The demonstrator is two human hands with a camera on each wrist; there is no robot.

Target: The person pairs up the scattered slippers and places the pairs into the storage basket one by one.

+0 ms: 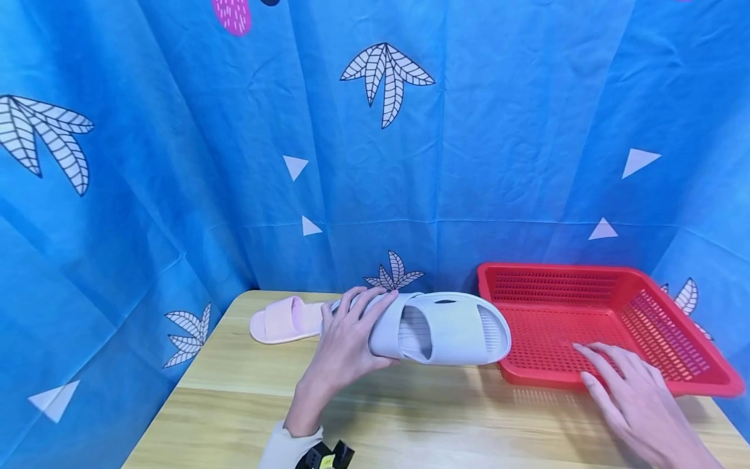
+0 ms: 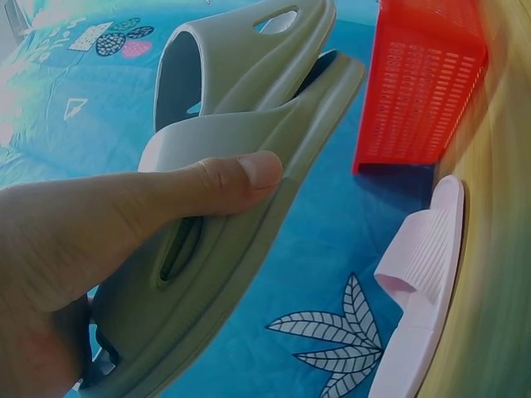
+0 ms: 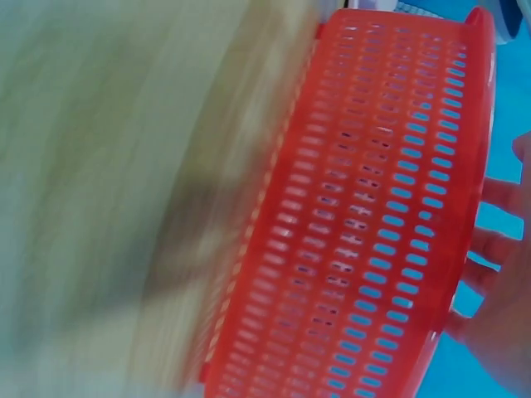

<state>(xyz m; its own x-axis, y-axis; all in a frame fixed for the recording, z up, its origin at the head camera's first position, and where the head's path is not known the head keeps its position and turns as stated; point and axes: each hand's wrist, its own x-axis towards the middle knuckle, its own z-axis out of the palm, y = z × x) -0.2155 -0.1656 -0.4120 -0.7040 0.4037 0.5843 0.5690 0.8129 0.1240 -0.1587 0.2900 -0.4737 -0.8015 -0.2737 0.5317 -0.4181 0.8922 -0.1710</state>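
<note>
My left hand [image 1: 351,335] grips a pair of pale grey slide slippers [image 1: 457,329], one fitted against the other, above the table. In the left wrist view the thumb presses along the side of the slippers [image 2: 241,240]. A pink slipper [image 1: 278,322] lies on the table to the left, partly hidden behind that hand. Toward the right, my right hand [image 1: 635,397] hovers at the front rim of a red plastic basket [image 1: 556,378], fingers extended over it and holding nothing. The right wrist view has its fingertips [image 3: 498,195] beyond the basket's rim.
The basket has perforated walls and stands at the table's back right. Behind the wooden table [image 1: 234,417] hangs a blue curtain [image 1: 498,130] with leaf and triangle prints, close to its back edge. A black device [image 1: 325,456] is strapped to the left wrist.
</note>
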